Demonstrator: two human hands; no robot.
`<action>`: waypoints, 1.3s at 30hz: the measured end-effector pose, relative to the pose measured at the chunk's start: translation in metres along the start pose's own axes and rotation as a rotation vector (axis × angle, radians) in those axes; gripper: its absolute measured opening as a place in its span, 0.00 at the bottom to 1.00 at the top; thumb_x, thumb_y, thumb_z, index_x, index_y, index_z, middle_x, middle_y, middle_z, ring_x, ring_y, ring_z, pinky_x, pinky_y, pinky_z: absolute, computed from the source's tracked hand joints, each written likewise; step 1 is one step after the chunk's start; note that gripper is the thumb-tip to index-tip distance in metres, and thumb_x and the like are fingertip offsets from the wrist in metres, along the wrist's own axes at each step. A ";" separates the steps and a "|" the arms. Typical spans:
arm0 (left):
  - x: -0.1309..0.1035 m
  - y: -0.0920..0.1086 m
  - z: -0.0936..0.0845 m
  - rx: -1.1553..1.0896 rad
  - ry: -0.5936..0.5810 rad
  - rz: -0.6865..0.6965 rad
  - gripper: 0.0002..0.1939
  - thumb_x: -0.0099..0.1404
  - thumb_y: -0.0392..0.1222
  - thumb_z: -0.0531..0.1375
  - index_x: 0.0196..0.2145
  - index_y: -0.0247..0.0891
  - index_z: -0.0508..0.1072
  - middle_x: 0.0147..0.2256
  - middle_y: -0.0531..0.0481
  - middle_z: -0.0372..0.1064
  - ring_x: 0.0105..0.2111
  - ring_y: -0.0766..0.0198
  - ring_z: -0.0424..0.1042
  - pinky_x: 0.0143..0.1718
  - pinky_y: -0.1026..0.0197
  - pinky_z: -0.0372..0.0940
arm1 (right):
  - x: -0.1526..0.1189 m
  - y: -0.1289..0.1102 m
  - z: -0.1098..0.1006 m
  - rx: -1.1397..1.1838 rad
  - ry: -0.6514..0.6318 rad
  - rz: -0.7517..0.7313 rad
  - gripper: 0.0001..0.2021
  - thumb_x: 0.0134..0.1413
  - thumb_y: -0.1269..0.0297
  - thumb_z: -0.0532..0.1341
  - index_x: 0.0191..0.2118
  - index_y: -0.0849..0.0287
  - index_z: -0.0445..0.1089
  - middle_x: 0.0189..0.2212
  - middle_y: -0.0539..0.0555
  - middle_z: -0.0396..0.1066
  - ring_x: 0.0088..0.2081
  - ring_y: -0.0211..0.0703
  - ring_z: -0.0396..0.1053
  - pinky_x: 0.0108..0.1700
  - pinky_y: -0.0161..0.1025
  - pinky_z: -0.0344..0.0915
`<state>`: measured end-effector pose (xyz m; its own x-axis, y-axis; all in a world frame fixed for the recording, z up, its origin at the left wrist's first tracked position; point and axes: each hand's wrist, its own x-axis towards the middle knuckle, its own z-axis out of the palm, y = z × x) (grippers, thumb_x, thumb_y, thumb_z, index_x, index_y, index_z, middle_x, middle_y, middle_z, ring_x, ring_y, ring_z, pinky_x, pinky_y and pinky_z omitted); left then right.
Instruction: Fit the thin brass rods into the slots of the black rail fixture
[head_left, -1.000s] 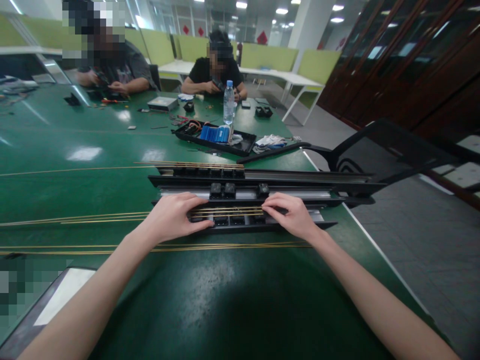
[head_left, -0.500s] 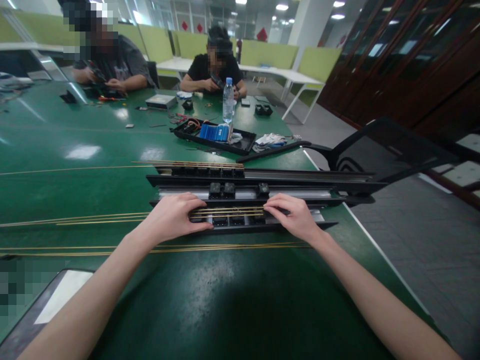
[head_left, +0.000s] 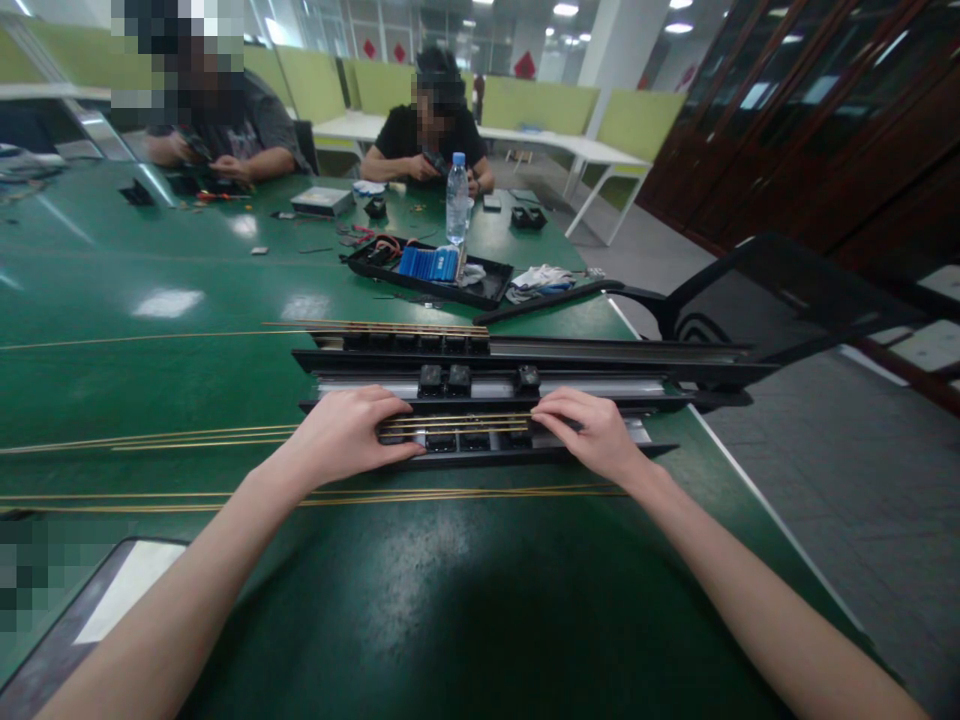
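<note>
Thin brass rods (head_left: 465, 419) run lengthwise over the nearest black rail (head_left: 517, 456), above small black blocks (head_left: 440, 442) set in its channel. My left hand (head_left: 337, 428) straddles this rail, thumb on the near side and fingers on the far side, with the rods passing beneath the palm. What lies under that palm is hidden. At the rods' right end, my right hand (head_left: 589, 425) is closed in a pinch on a brass rod tip. A middle rail (head_left: 615, 387) behind carries three black blocks, one of them a black block (head_left: 528, 379) standing apart.
Further brass rods (head_left: 450, 495) lie on the green table (head_left: 300, 600) before the rails. Behind are a black tray (head_left: 491, 285) with a blue item, gloves (head_left: 541, 281) and a water bottle (head_left: 456, 205). Two people sit opposite. A mesh chair (head_left: 787, 295) stands right.
My right hand has shifted very slightly to the right at the rods' end. My left hand stays in place on the rail.
</note>
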<state>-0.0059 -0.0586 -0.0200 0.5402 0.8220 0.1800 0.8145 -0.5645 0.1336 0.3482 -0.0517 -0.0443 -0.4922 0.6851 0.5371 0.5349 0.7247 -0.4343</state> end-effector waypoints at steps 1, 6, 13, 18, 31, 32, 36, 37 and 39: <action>0.000 0.000 0.000 -0.002 -0.003 -0.003 0.29 0.61 0.66 0.57 0.45 0.39 0.79 0.40 0.43 0.78 0.39 0.52 0.76 0.41 0.55 0.68 | 0.000 0.000 0.000 -0.003 -0.005 -0.001 0.06 0.63 0.67 0.60 0.39 0.57 0.75 0.37 0.55 0.76 0.39 0.44 0.74 0.45 0.43 0.70; 0.000 0.001 -0.001 0.029 -0.023 -0.006 0.30 0.62 0.66 0.55 0.46 0.39 0.78 0.41 0.43 0.78 0.40 0.53 0.76 0.41 0.55 0.68 | -0.002 0.004 -0.005 -0.020 -0.023 0.020 0.07 0.64 0.65 0.59 0.39 0.57 0.75 0.37 0.55 0.76 0.40 0.45 0.74 0.45 0.43 0.70; 0.000 0.001 -0.002 0.002 -0.021 -0.015 0.30 0.61 0.66 0.56 0.45 0.39 0.79 0.40 0.43 0.78 0.39 0.52 0.76 0.40 0.55 0.68 | -0.015 0.014 -0.019 -0.066 -0.068 0.085 0.09 0.65 0.65 0.58 0.39 0.56 0.75 0.38 0.56 0.76 0.39 0.46 0.73 0.45 0.44 0.69; 0.000 0.001 -0.002 0.033 -0.054 -0.023 0.31 0.61 0.68 0.55 0.44 0.39 0.79 0.40 0.43 0.78 0.39 0.52 0.76 0.40 0.55 0.68 | -0.021 0.017 -0.032 -0.067 -0.099 0.115 0.09 0.65 0.64 0.57 0.39 0.57 0.75 0.39 0.56 0.76 0.41 0.47 0.73 0.46 0.44 0.68; -0.001 0.001 -0.003 0.016 -0.068 -0.040 0.31 0.61 0.68 0.55 0.46 0.40 0.78 0.41 0.44 0.78 0.40 0.53 0.76 0.42 0.56 0.68 | 0.044 -0.013 -0.010 0.161 -0.449 0.452 0.23 0.59 0.44 0.57 0.25 0.60 0.67 0.21 0.48 0.66 0.26 0.37 0.61 0.29 0.36 0.55; -0.001 0.001 -0.003 0.020 -0.072 -0.038 0.30 0.61 0.68 0.55 0.46 0.41 0.78 0.41 0.44 0.78 0.40 0.53 0.76 0.42 0.56 0.68 | 0.046 -0.013 -0.009 0.159 -0.456 0.443 0.23 0.59 0.44 0.57 0.24 0.60 0.66 0.21 0.48 0.65 0.25 0.36 0.60 0.29 0.36 0.54; -0.001 0.002 -0.006 0.010 -0.077 -0.038 0.31 0.61 0.68 0.55 0.46 0.40 0.78 0.41 0.43 0.78 0.40 0.52 0.76 0.42 0.55 0.68 | 0.047 -0.012 -0.009 0.178 -0.489 0.446 0.24 0.59 0.43 0.56 0.23 0.59 0.64 0.19 0.47 0.61 0.24 0.35 0.57 0.28 0.35 0.52; -0.001 0.002 -0.006 0.001 -0.070 -0.040 0.31 0.61 0.68 0.55 0.46 0.40 0.78 0.41 0.43 0.78 0.40 0.52 0.76 0.41 0.55 0.68 | 0.047 -0.012 -0.010 0.182 -0.496 0.455 0.25 0.59 0.43 0.56 0.22 0.59 0.64 0.19 0.47 0.61 0.23 0.35 0.57 0.27 0.35 0.52; -0.001 0.002 -0.006 -0.016 -0.058 -0.042 0.30 0.61 0.67 0.56 0.46 0.40 0.79 0.41 0.43 0.78 0.40 0.52 0.76 0.41 0.55 0.68 | 0.046 -0.012 -0.011 0.207 -0.516 0.488 0.26 0.59 0.42 0.56 0.22 0.60 0.65 0.18 0.47 0.62 0.22 0.35 0.58 0.26 0.35 0.53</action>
<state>-0.0057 -0.0612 -0.0138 0.5175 0.8477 0.1169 0.8335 -0.5303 0.1552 0.3267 -0.0296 -0.0070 -0.5195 0.8433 -0.1381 0.6599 0.2932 -0.6918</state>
